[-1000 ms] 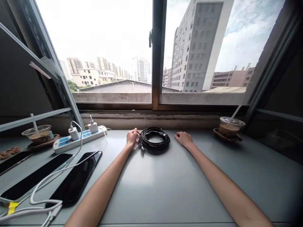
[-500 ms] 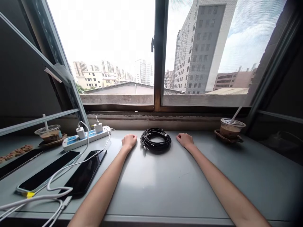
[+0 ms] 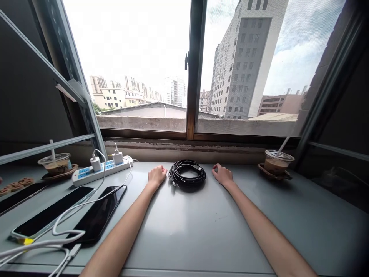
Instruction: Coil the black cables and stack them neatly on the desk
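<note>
A coil of black cable with grey connector ends lies on the grey table in front of me. To its left my left hand rests on the tabletop in a loose fist, close to the connectors but apart from them. My right hand lies to the right of the coil, its fingers curled in and a small gap showing near the thumb. Neither hand touches the cable, and nothing shows in either one.
On the left are a white power strip with chargers, two phones and loose white cables. Drink cups stand at the left and right. A window rises behind the table; a metal frame slants at left.
The view has shifted slightly, so the table and its things sit a little lower and further left. The fingers of both hands have loosened slightly. The cable coil stays in place.
</note>
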Motion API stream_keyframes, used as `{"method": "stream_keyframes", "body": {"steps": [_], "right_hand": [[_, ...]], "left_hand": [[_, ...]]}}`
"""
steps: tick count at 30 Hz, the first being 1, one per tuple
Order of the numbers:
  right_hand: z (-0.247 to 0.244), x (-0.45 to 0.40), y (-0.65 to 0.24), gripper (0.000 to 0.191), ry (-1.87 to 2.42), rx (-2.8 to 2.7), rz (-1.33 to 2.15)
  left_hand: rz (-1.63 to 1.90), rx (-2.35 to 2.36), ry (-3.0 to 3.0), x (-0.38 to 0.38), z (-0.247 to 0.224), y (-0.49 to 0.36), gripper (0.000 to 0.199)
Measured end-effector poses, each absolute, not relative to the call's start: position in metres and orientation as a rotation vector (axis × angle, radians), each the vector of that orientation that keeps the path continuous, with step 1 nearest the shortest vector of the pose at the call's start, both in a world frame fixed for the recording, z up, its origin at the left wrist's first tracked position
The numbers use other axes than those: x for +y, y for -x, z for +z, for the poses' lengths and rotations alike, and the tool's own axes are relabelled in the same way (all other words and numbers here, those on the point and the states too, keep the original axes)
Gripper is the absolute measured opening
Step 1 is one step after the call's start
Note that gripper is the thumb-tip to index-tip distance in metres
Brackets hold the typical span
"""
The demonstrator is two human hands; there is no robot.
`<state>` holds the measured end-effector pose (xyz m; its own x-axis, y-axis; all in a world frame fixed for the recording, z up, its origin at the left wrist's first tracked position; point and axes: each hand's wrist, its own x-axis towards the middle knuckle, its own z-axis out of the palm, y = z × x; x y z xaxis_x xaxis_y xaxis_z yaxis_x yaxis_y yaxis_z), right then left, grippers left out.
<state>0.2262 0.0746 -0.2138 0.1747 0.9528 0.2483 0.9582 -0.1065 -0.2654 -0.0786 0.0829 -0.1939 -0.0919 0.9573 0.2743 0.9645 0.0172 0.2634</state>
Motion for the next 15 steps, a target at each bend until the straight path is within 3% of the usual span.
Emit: {"method": "stream_keyframes", "body": {"steps": [15], "right_hand": [[-0.2115, 0.0738, -0.2236, 0.022, 2.117, -1.805, 0.02]], "left_hand": [[-0.658, -2.211, 2.07, 0.083, -0.1961, 0.0767, 0.024]]}}
